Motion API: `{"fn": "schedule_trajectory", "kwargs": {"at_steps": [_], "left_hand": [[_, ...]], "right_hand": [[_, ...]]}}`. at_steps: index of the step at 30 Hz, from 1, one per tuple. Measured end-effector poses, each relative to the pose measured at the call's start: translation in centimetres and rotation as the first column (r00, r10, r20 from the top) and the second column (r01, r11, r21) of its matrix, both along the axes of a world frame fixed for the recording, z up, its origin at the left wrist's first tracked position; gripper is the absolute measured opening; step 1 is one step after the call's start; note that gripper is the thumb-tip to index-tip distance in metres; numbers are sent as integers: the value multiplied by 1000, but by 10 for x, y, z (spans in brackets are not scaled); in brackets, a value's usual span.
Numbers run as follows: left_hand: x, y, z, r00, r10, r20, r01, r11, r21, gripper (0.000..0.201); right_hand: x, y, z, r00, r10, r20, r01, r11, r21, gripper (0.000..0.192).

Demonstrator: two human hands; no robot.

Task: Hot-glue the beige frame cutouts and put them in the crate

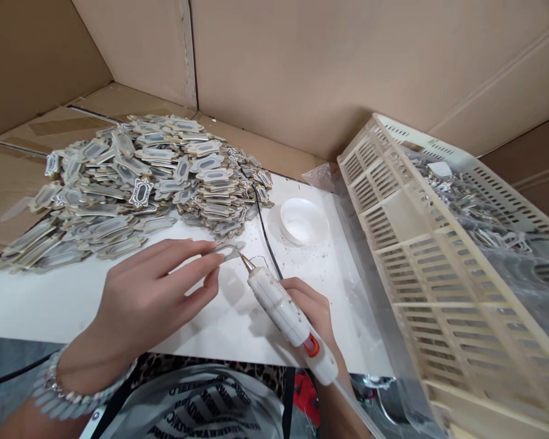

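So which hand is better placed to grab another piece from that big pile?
The left hand, probably. It lies nearer the pile of plaques at the table's far left, holding only one small piece. The right hand is wrapped around the glue gun, further away.

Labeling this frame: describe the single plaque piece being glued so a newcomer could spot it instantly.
Start at the white work board in front of the big heap of ornate plaques. Just below the heap's near edge, the left hand pinches one plaque piece at its fingertips. Unlike its piled neighbours, it lies alone on the board with the metal tip of the glue gun, held in the right hand, right at its edge.
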State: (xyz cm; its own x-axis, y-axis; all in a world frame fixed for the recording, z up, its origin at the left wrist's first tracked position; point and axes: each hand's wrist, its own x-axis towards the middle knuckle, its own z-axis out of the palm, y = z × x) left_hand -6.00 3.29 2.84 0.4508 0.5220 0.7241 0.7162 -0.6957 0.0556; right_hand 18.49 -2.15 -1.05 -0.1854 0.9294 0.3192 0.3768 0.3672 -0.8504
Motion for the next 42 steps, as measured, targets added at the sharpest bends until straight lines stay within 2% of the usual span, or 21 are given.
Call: {"fn": "schedule_trajectory", "kwargs": {"at_steps": [13,22,32,37,42], "left_hand": [[-1,-1,1,1000,-23,-9,23,999,28,9],[-3,-3,-6,999,-5,-49,9,997,81,14],[-2,-2,-4,1000,2,-26,1,995,104,15],[-2,-2,-1,1000,-11,30,9,999,52,14],[2,-7,0,983,-53,178,71,993,-99,13]], "right_hand": [[0,4,-3,1000,23,22,-24,999,48,15],[-1,4,-3,999,25,42,-25,1000,12,16],[1,3,-3,999,11,42,-11,1000,9,16],[1,2,-5,999,-11,41,10,1000,14,18],[0,2,-6,985,-163,63,163,987,16,21]]}}
